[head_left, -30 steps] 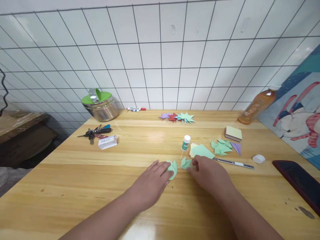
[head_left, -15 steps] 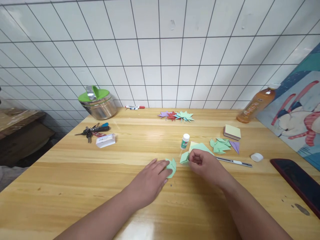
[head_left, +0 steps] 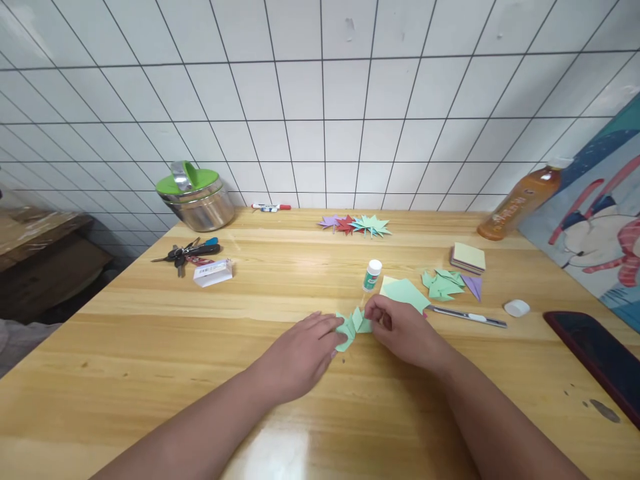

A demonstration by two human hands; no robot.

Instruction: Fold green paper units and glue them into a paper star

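Under the fingertips of my left hand (head_left: 303,353) is a folded light green paper piece (head_left: 345,342), held against the table. My right hand (head_left: 407,333) pinches a second green folded paper piece (head_left: 365,326), whose left end meets the first one. Whether the two are joined cannot be seen. Just beyond my right hand lie flat green paper sheets (head_left: 406,293), with a pale yellow edge showing underneath. A white-capped glue bottle (head_left: 372,275) stands upright behind the folded pieces.
On the right are green folded pieces (head_left: 443,284), a purple triangle (head_left: 473,287), a paper stack (head_left: 468,257), a utility knife (head_left: 470,316), a white cap (head_left: 517,308), a phone (head_left: 595,360) and a drink bottle (head_left: 523,203). Paper stars (head_left: 371,225), keys (head_left: 193,251) and a pot (head_left: 200,203) sit farther back.
My right hand has moved left with its green folded piece, bringing it up against the piece under my left hand. The view has tilted slightly down.
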